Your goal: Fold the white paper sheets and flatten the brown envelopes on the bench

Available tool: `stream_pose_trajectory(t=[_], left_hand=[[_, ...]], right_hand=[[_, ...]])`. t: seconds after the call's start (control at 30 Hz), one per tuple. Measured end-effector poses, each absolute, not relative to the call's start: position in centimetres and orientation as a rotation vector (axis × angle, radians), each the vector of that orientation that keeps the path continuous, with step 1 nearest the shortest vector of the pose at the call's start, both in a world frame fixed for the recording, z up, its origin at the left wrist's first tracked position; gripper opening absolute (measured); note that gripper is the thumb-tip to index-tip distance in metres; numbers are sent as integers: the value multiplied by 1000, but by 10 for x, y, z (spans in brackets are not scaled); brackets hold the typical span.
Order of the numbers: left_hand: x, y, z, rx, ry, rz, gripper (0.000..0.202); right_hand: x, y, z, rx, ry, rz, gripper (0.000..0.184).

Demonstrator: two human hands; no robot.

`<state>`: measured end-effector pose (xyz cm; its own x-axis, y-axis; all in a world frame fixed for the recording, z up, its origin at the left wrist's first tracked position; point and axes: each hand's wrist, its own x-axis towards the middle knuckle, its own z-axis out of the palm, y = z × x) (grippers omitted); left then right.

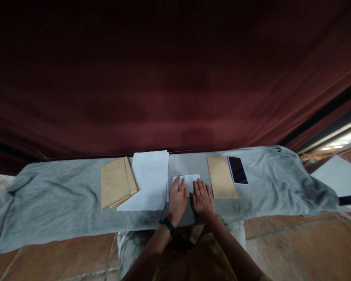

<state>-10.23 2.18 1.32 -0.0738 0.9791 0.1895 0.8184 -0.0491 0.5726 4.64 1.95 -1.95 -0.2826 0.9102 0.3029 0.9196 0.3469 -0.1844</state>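
Fingers nearly straight, my bare left hand lies palm down, unclenched, gripping nothing, its fingertips on the left part of a small white rectangular sheet of paper. My right hand is just as flat, its fingers only slightly parted, their tips on the right-hand edge of that sheet. The sheet therefore sits between my hands and reaches just past my fingertips; its longer axis seems to run crosswise, from one hand toward the other, and neither hand is clearly nearer. It looks smooth, matte and crisp-edged; whether it is folded into layers I cannot tell. A black band circles my left wrist.

Just beside my left hand lies a loosely squared stack of large white sheets of paper, smooth and thin, its edges slightly fanned. Farther left, overlapping the stack's edge, is a small pile of tan rectangular paper envelopes, the top one faintly marked in red. Near my right hand rests a single tan rectangular paper envelope, its long axis pointing away from me, and just beyond it on the right a black-screened phone with a lavender rim.

Under both hands, the long desk wears a soft, rumpled grey cloth. Past my fingertips hangs a dark red drape-like backdrop; below my wrists show terracotta floor tiles.
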Motion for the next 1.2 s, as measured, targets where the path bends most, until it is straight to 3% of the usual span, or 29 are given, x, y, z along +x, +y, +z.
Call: stream_pose_trajectory(t=[0.27, 0.73, 1.2], left_hand=[[-86, 14, -2, 2223, 1942, 572, 65], [-119, 13, 1, 2448, 1756, 285, 52], [-117, 5, -6, 2431, 2013, 203, 54]], right_hand=[[49, 15, -23, -1585, -2243, -90, 61], [36, 68, -2, -1521, -2300, 81, 47], [41, 71, -10, -1507, -2299, 22, 41]])
